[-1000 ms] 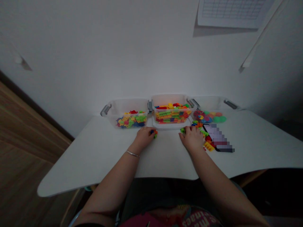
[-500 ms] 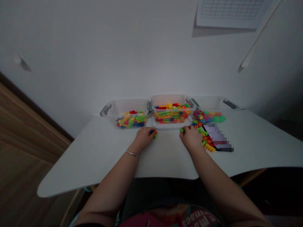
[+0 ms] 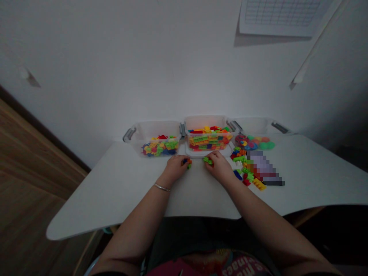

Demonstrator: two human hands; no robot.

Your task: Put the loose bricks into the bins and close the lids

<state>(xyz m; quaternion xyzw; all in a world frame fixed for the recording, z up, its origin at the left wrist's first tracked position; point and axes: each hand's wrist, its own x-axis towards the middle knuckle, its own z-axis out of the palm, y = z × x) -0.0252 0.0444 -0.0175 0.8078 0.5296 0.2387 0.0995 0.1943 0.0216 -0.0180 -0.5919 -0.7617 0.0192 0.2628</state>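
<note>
My left hand [image 3: 176,167] is closed around a small cluster of building blocks [image 3: 189,165] in blue, orange and green, low over the white table [image 3: 198,195]. Partly covered by the fingers, the cluster's full shape is hidden. My right hand [image 3: 219,165] pinches a green building block [image 3: 207,160], a short gap to the right of the left hand's cluster. A loose pile of building blocks [image 3: 247,171] in green, red, yellow, blue and white lies to the right of my right hand.
Behind my hands stand three clear bins: a left bin [image 3: 156,128] of colourful pieces, a middle bin [image 3: 211,120] full of blocks on a white lid [image 3: 195,155], and a right bin [image 3: 253,124] with round pieces. A blurred-out phone-like device [image 3: 266,168] lies beside the pile.
My right hand has moved left, away from the pile and towards my left hand, carrying the green block. More of the pile shows. My left hand has barely moved.
</note>
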